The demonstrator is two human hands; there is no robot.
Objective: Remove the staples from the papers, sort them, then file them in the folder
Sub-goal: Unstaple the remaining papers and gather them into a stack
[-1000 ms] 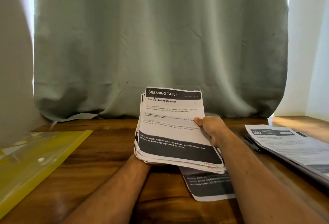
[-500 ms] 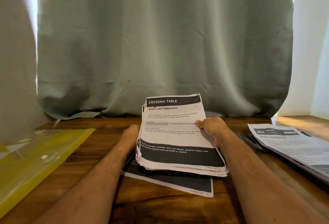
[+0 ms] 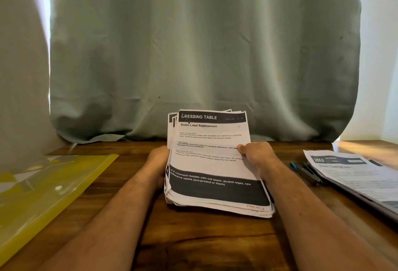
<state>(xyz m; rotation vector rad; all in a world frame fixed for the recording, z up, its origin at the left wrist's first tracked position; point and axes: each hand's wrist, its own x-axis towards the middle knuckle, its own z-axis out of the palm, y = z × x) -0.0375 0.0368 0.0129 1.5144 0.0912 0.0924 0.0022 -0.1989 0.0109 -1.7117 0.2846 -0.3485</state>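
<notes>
Right hand [image 3: 257, 155]: thumb on top sheet, fingers curled behind; grips the stack [image 3: 212, 160] at its right edge. Left hand [image 3: 158, 163]: at the stack's left edge, fingers hidden behind the paper, so grip cannot be told. Stack held tilted up, lower edge on or just above the tabletop [image 3: 204, 242], midway across and near the front edge. Sheets unevenly aligned, corners fanned at top left. Top sheet headed "DRESSING TABLE", dark band low on the page. Yellow folder [image 3: 43, 195] lies flat at the tabletop's left edge, well apart from the stack. Second pile of papers [image 3: 355, 176] at the right edge; a dark tool with a blue tip [image 3: 305, 172] just beside it. Curtain [image 3: 204, 55] hangs along the back edge.
</notes>
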